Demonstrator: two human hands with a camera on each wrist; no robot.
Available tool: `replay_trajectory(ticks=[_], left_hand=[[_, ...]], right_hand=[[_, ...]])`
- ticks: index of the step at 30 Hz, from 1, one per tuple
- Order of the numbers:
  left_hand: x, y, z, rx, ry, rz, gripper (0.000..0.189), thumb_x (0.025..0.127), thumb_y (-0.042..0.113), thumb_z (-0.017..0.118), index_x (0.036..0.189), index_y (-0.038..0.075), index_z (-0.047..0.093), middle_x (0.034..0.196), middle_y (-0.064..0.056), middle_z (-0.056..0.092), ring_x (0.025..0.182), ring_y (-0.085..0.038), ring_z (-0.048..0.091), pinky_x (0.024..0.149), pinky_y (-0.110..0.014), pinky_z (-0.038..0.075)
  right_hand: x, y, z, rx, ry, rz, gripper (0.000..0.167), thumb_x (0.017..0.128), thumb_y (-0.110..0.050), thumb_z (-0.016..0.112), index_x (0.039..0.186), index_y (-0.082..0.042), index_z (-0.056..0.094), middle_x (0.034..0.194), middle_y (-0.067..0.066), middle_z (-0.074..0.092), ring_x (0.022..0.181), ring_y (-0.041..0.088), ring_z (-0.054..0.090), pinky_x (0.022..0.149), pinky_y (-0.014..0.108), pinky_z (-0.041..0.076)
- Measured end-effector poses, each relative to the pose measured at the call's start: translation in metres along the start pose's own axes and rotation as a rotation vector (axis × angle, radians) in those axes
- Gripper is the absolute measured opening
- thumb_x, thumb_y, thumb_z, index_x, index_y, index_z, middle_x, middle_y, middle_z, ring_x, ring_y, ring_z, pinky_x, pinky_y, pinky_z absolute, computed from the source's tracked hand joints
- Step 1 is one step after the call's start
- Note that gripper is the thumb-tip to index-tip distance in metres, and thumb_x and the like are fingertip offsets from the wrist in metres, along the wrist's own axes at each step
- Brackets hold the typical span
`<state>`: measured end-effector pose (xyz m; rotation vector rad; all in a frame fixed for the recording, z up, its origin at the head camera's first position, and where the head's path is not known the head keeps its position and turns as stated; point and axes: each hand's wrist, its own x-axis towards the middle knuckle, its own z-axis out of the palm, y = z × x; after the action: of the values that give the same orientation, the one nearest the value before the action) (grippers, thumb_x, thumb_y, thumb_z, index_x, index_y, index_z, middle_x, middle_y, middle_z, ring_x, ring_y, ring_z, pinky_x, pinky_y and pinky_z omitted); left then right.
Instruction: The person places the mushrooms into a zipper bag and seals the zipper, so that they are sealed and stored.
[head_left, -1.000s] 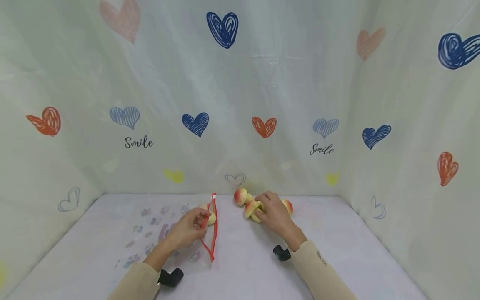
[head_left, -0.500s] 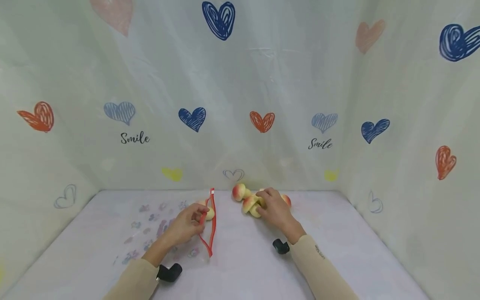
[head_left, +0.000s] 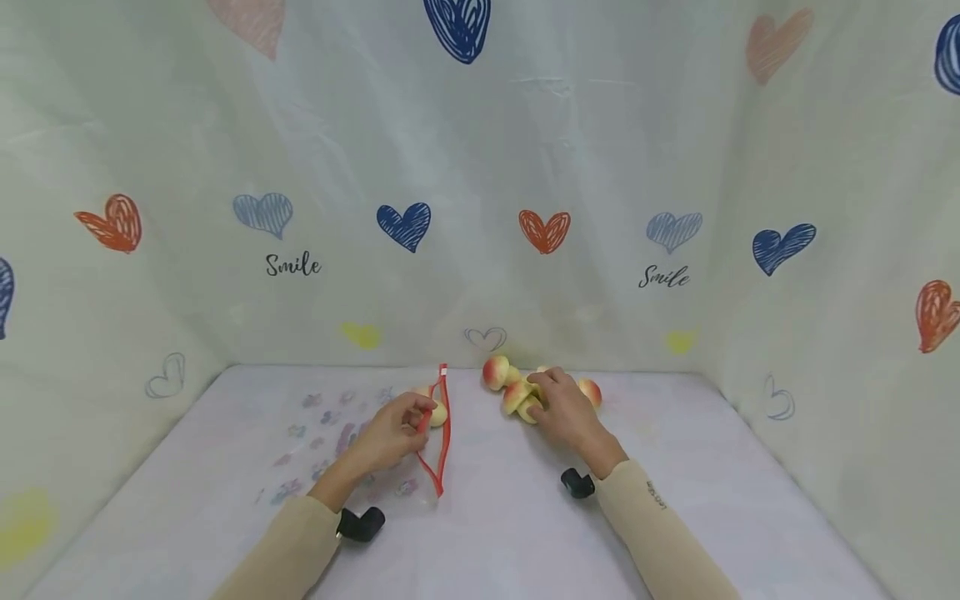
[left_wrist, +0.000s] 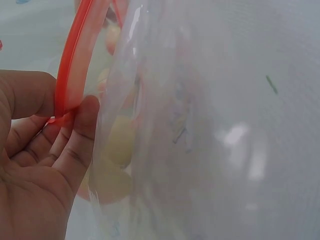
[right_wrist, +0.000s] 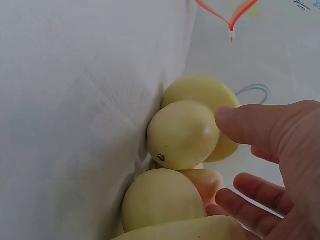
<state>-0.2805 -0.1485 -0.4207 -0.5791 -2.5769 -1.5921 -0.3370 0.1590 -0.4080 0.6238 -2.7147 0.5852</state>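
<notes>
My left hand (head_left: 397,429) pinches the red zip edge (head_left: 446,437) of a clear plastic bag with a faint flower print. The bag (left_wrist: 200,125) gapes along its zip side, facing right. A pale yellow mushroom (head_left: 438,414) shows within the bag's opening. My right hand (head_left: 570,412) is over a cluster of toy mushrooms to the right. In the right wrist view, its thumb (right_wrist: 240,122) rests against a yellow mushroom (right_wrist: 182,135), with the other fingers loosely bent and apart from it. The palm side hides part of the cluster in the head view.
One red-capped mushroom (head_left: 497,372) lies at the cluster's back left, another (head_left: 591,392) beyond the right hand. A white-covered table (head_left: 480,533) meets heart-printed curtains (head_left: 480,292) behind. Black wrist mounts (head_left: 362,525) stick out from both sleeves.
The head view has tilted down and turned slightly left. Both hands stay in nearly the same places, the left still pinching the bag's zip edge, the right still at the mushrooms.
</notes>
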Motion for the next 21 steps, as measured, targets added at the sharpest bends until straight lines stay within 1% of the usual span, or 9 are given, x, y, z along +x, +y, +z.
replay_trajectory(ticks=[3, 8, 13, 21], left_hand=[[0.0008, 0.0015, -0.0005, 0.008, 0.003, 0.007, 0.040, 0.080, -0.009, 0.063, 0.118, -0.002, 0.055, 0.095, -0.010, 0.057, 0.085, -0.021, 0.054, 0.071, -0.025, 0.051], [0.0010, 0.0022, -0.0020, 0.027, 0.013, 0.007, 0.039, 0.080, -0.009, 0.063, 0.117, 0.001, 0.055, 0.094, -0.009, 0.057, 0.085, -0.020, 0.054, 0.072, -0.025, 0.051], [0.0015, 0.0028, -0.0022, 0.012, 0.010, 0.009, 0.040, 0.080, -0.009, 0.063, 0.118, -0.001, 0.055, 0.094, -0.009, 0.056, 0.085, -0.021, 0.054, 0.075, -0.026, 0.051], [0.0009, 0.0053, 0.0016, 0.012, 0.013, -0.041, 0.041, 0.080, -0.008, 0.064, 0.118, 0.002, 0.055, 0.093, -0.007, 0.056, 0.086, -0.021, 0.053, 0.074, -0.027, 0.051]], right_hand=[[0.0009, -0.0001, -0.0012, 0.008, -0.008, -0.001, 0.045, 0.083, -0.019, 0.074, 0.124, -0.012, 0.059, 0.122, 0.010, 0.052, 0.105, 0.026, 0.053, 0.083, 0.040, 0.048], [0.0033, -0.0008, -0.0022, 0.024, -0.019, -0.001, 0.046, 0.082, -0.018, 0.074, 0.125, -0.013, 0.058, 0.121, 0.010, 0.052, 0.096, 0.024, 0.056, 0.081, 0.040, 0.049], [0.0046, 0.0003, -0.0014, 0.015, -0.040, 0.017, 0.048, 0.082, -0.018, 0.074, 0.127, -0.014, 0.057, 0.121, 0.009, 0.051, 0.090, 0.022, 0.055, 0.079, 0.039, 0.049], [0.0020, 0.0002, 0.0020, 0.006, -0.051, 0.005, 0.047, 0.083, -0.020, 0.073, 0.127, -0.016, 0.057, 0.121, 0.008, 0.050, 0.084, 0.021, 0.056, 0.076, 0.038, 0.049]])
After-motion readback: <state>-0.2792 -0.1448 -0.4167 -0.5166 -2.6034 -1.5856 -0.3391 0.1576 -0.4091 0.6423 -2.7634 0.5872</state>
